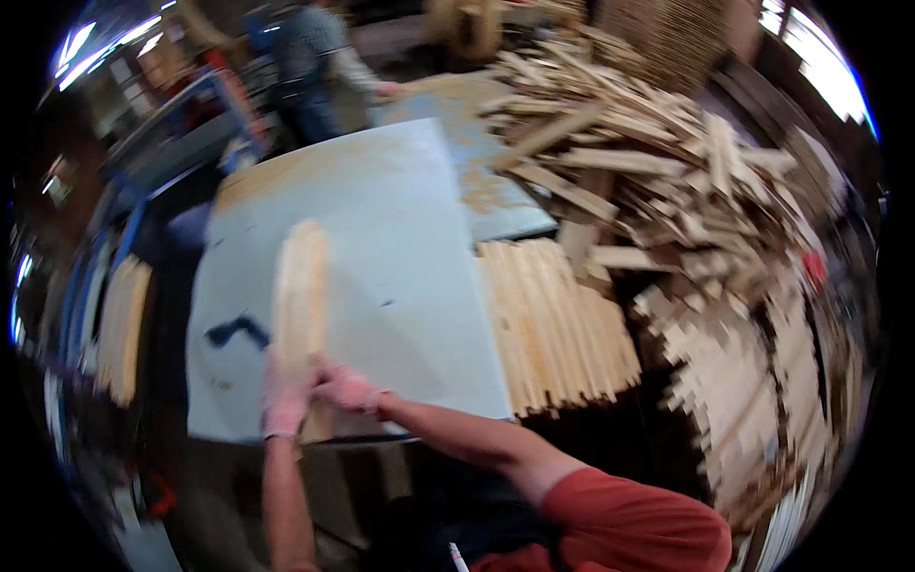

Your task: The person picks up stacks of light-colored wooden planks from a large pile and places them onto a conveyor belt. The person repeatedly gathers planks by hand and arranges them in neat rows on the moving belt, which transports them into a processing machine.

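- here, a bundle of pale wooden slats [301,276] lies between a worker's two gloved hands, most of its length reaching out beyond the fingers over a pale, scuffed bench [410,286]; a short end shows just nearer the body.
- the bundle's long axis runs away from the wearer, almost in line with the left forearm, its far end leaning slightly right.
- nearer in line is the left hand [283,400], at the bundle's left edge, its fingers apparently clamped on the wood.
- from the other side comes the right hand [348,386], its forearm slanting across the bench's near edge; its fingers meet the bundle's right edge close to the left hand, though blur leaves it impossible to tell whether they grip or only press.
- just beyond and left of the fingers, a dark smear [236,331] marks the bench top.
- to the right of the fingers sits a row of slats [553,324] laid side by side; farther out and right, a loose heap of wood [610,162].
- well beyond the fingers, a co-worker [310,76] stands past the bench.
- no brand, label or lettering can be read.
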A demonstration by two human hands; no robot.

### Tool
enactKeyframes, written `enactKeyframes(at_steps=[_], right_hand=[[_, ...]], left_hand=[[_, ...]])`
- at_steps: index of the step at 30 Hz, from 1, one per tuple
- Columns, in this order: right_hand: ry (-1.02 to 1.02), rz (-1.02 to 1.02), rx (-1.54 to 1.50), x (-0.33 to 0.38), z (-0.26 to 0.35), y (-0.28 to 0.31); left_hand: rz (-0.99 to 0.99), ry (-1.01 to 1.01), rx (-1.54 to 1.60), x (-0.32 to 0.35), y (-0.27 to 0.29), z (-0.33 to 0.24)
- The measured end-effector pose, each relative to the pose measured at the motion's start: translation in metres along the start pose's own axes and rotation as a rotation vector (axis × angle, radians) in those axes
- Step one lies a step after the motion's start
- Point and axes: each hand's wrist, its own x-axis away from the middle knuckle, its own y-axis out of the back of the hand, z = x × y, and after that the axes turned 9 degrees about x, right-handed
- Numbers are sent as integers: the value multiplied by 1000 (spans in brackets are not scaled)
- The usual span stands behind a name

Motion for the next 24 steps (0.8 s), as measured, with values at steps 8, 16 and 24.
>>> enactKeyframes(at_steps=[8, 16, 24], right_hand=[[91, -75, -120, -23, -35, -23], [-81, -26, -644, 267, -51, 93], [46, -980, -1282, 567, -177, 144]], left_hand=[[-150, -79, -82, -69, -17, 116], [3, -302, -552, -145, 30, 197], [-53, -686, -101, 39, -93, -118]])
